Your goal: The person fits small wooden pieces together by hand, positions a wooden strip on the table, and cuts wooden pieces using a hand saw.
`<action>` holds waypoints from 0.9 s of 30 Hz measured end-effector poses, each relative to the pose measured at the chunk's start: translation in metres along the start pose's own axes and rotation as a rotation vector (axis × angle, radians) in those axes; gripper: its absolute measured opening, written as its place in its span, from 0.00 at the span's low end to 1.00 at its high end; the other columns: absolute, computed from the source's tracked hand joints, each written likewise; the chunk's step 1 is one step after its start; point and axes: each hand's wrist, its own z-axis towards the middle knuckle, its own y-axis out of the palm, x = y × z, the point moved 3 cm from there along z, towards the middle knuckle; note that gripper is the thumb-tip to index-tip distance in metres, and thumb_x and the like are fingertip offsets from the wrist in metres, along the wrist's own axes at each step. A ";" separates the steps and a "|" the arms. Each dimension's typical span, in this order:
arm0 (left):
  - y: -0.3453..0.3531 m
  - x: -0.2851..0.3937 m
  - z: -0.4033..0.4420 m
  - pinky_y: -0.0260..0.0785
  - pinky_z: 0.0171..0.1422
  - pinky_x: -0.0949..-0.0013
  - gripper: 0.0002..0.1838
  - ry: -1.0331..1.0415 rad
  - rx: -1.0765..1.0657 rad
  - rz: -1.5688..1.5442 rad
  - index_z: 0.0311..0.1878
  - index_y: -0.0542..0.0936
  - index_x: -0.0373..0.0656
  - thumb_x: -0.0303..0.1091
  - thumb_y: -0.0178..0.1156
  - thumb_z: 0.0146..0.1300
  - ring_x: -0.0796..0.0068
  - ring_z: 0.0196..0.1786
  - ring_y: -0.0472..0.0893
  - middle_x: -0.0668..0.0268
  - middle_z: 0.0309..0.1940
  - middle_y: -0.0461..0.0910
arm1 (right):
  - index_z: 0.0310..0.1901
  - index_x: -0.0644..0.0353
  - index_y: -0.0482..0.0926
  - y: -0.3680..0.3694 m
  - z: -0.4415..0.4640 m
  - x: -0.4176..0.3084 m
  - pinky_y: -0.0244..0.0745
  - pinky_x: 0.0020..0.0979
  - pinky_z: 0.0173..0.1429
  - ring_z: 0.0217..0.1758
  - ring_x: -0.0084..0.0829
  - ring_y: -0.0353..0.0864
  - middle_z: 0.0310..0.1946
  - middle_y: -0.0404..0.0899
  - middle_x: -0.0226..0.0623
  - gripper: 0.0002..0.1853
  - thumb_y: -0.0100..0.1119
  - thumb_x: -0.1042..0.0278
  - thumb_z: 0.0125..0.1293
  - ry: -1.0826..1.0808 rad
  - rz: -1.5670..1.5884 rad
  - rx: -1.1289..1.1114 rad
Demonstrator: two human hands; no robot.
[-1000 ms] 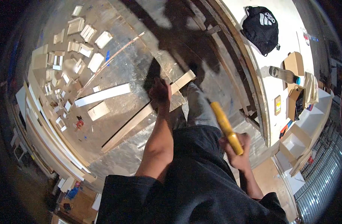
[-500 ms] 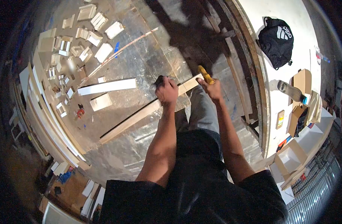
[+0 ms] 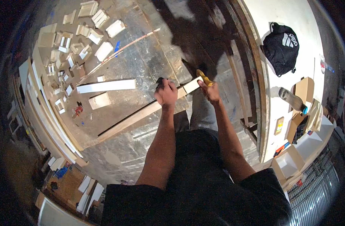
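Note:
A long pale wooden board (image 3: 140, 112) runs diagonally below my hands, from the lower left up to its right end. My left hand (image 3: 167, 94) is closed over the board; a small black object (image 3: 160, 81) pokes out past its fingers, its kind unclear. At the board's right end my right hand (image 3: 210, 91) grips a yellow tool (image 3: 205, 78), whose working part is hidden. A shorter light section of wood (image 3: 191, 86) shows between the two hands.
Many small wooden pieces (image 3: 88, 33) lie at upper left, near a white strip (image 3: 106, 86) and a short board (image 3: 99, 101). Long planks (image 3: 53, 113) line the left. On the white table (image 3: 272, 88) at right are a black bag (image 3: 281, 49), a bottle (image 3: 292, 100) and cardboard boxes (image 3: 286, 162).
The camera view has shifted slightly. Both hands stay on the board with the same grips, the right hand moving slightly left and down in view.

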 end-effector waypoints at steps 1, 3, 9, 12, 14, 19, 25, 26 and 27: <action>0.000 -0.001 -0.001 0.75 0.30 0.52 0.03 0.007 -0.009 0.008 0.36 0.78 0.44 0.32 0.58 0.64 0.51 0.26 0.83 0.56 0.25 0.81 | 0.30 0.54 0.79 -0.002 -0.001 -0.004 0.54 0.27 0.22 0.17 0.15 0.62 0.18 0.69 0.17 0.18 0.73 0.49 0.66 -0.004 -0.048 0.000; -0.001 0.000 -0.008 0.75 0.30 0.52 0.04 0.023 0.004 0.049 0.36 0.78 0.44 0.33 0.58 0.65 0.52 0.26 0.83 0.57 0.24 0.81 | 0.30 0.54 0.79 -0.005 -0.010 -0.010 0.54 0.26 0.22 0.17 0.15 0.62 0.18 0.69 0.18 0.19 0.73 0.49 0.66 -0.022 -0.094 -0.011; -0.002 0.001 -0.006 0.74 0.30 0.52 0.04 -0.023 -0.015 0.033 0.36 0.78 0.45 0.33 0.59 0.65 0.51 0.26 0.83 0.56 0.24 0.81 | 0.29 0.53 0.77 -0.003 0.003 -0.004 0.53 0.26 0.21 0.17 0.15 0.62 0.17 0.69 0.19 0.19 0.73 0.50 0.66 -0.004 0.041 -0.075; -0.001 -0.001 -0.007 0.75 0.31 0.53 0.03 0.005 0.015 0.005 0.36 0.78 0.46 0.33 0.59 0.65 0.51 0.27 0.83 0.57 0.25 0.82 | 0.29 0.53 0.77 0.003 0.004 0.006 0.52 0.26 0.21 0.16 0.15 0.61 0.17 0.69 0.19 0.18 0.73 0.52 0.67 -0.034 0.158 -0.093; -0.001 -0.001 -0.007 0.76 0.31 0.52 0.04 -0.004 0.015 -0.008 0.36 0.77 0.46 0.34 0.59 0.65 0.51 0.28 0.83 0.57 0.26 0.82 | 0.29 0.52 0.77 0.002 0.003 0.004 0.52 0.26 0.21 0.16 0.15 0.61 0.17 0.69 0.19 0.17 0.73 0.53 0.67 -0.071 0.189 -0.071; 0.001 -0.001 -0.006 0.76 0.34 0.51 0.05 -0.050 -0.005 0.002 0.35 0.77 0.46 0.35 0.59 0.64 0.51 0.29 0.83 0.58 0.28 0.82 | 0.29 0.53 0.78 0.000 0.005 0.006 0.52 0.25 0.22 0.17 0.14 0.62 0.17 0.69 0.18 0.15 0.74 0.57 0.66 -0.036 0.063 -0.013; -0.001 -0.002 -0.010 0.76 0.33 0.49 0.05 -0.039 -0.004 0.045 0.35 0.77 0.46 0.36 0.59 0.64 0.51 0.29 0.83 0.57 0.27 0.81 | 0.29 0.55 0.81 -0.006 -0.006 -0.005 0.53 0.24 0.24 0.20 0.12 0.61 0.20 0.70 0.15 0.13 0.76 0.60 0.64 -0.179 -0.094 0.023; -0.002 -0.002 -0.009 0.76 0.33 0.49 0.06 -0.017 0.029 0.016 0.35 0.77 0.46 0.36 0.59 0.64 0.51 0.29 0.83 0.57 0.27 0.81 | 0.28 0.55 0.81 -0.006 -0.006 -0.009 0.53 0.24 0.24 0.21 0.12 0.61 0.21 0.70 0.15 0.13 0.75 0.61 0.65 -0.197 -0.137 0.021; -0.001 -0.003 -0.005 0.75 0.32 0.49 0.06 0.005 0.067 -0.012 0.35 0.77 0.46 0.36 0.59 0.64 0.51 0.29 0.83 0.57 0.27 0.81 | 0.28 0.55 0.81 -0.005 -0.003 -0.013 0.53 0.24 0.24 0.21 0.12 0.61 0.21 0.70 0.15 0.13 0.75 0.61 0.65 -0.205 -0.137 0.020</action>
